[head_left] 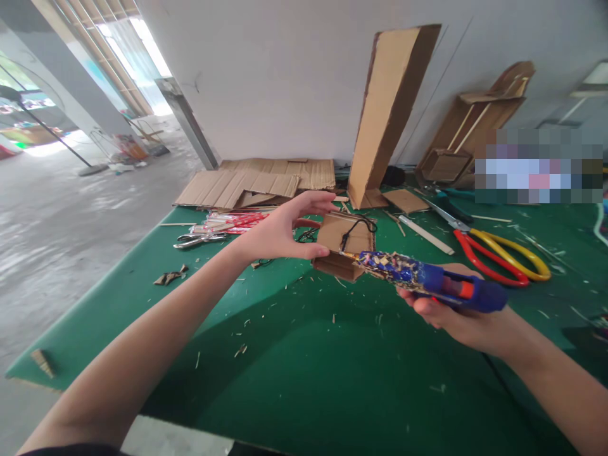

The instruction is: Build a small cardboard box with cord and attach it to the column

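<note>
My left hand (285, 231) is curved around the left side of a small cardboard box (358, 234), its thumb at the near edge and its forefinger by the far edge. A black cord (363, 221) lies looped over the box's top. In my right hand (451, 320) is a blue hot glue gun (427, 278), its barrel crusted with scraps. The nozzle points left and sits right at the box's near edge, by the end of the cord. Whether the tip touches the cardboard I cannot tell.
Red-and-yellow-handled shears (498, 253) lie on the green table (285, 367) at right. A tall cardboard column (387, 107) stands behind the box. Flat cardboard sheets (237, 187), red-and-white packets (232, 221) and metal scissors (199, 239) are at back left. Scraps are scattered about.
</note>
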`<state>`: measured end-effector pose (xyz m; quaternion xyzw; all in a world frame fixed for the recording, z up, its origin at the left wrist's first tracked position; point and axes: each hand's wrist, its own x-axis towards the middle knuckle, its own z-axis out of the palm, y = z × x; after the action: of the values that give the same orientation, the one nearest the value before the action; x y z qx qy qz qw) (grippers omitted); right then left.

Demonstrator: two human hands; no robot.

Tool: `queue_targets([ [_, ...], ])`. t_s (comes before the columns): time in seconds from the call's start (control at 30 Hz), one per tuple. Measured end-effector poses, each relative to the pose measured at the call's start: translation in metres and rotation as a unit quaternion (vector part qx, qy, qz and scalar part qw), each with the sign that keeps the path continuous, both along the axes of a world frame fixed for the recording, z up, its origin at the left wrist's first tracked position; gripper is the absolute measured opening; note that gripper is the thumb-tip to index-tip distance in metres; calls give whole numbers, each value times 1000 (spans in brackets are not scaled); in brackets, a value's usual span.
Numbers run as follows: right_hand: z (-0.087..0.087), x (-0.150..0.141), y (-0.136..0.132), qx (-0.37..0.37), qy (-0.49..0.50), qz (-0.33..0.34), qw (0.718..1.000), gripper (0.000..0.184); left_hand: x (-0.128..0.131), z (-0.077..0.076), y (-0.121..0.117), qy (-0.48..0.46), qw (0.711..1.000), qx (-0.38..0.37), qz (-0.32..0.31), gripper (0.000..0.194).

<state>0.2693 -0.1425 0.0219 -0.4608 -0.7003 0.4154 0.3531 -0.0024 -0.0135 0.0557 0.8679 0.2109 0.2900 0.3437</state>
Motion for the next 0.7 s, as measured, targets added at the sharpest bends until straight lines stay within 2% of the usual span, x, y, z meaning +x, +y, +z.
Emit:
queue_targets([
  [0.2,-12,10,-1,-30,57,-50,997,33,-2,0,2,4,1000,-13,-10,76],
  [0.37,-16,8,0,-59,35,-105,992,39,-2,2,2,20,999,-37,-20,79],
  [0.57,-10,5,3,-32,3,-60,998,34,-1,4,-1,23,999,-41,-19,79],
  [0.7,-1,1,2,-43,0,-30,999,28,-1,4,-2,10,999,-44,-18,78],
])
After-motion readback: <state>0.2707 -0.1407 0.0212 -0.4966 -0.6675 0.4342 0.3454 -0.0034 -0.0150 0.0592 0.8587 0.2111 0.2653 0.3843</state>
